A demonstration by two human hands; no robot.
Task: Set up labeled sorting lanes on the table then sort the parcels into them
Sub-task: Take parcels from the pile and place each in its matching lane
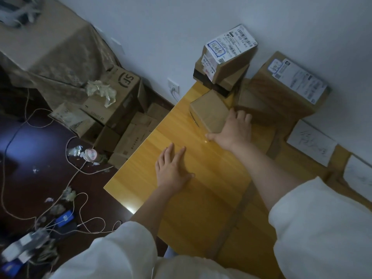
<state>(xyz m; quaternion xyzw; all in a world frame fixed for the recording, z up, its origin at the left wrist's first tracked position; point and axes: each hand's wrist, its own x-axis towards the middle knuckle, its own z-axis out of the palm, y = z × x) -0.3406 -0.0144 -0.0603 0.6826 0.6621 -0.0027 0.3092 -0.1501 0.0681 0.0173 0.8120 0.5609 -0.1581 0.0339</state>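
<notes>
While the right hand [231,131] lies with spread, straight fingers against the near edge of a small plain cardboard parcel [209,113], pressing rather than gripping it, the left hand [172,169] rests flat and open on the bare wooden table [141,178], nearer the body and holding nothing. The parcel sits just beyond the right hand's fingertips, and just past it stands a tilted stack of labelled boxes [225,61] leaning toward the wall; to the right of that hand is a larger labelled carton [289,85], and further right, along the wall, lie handwritten paper lane labels [312,142]. Strips of brown tape [231,224] run across the table between the two forearms, likely marking the lanes. The chief risk, as I judge it, is the stack: it looks poorly balanced, and a push on the small parcel that carries it into the stack's base could tip the top box off. A second risk lies on the left hand's side, where the table edge is close; a parcel slid that way with an open palm, not held, could go over onto the cartons and cables on the floor [40,158]. A careless sweep of the right sleeve might also shift the loose paper labels out of their lanes.
</notes>
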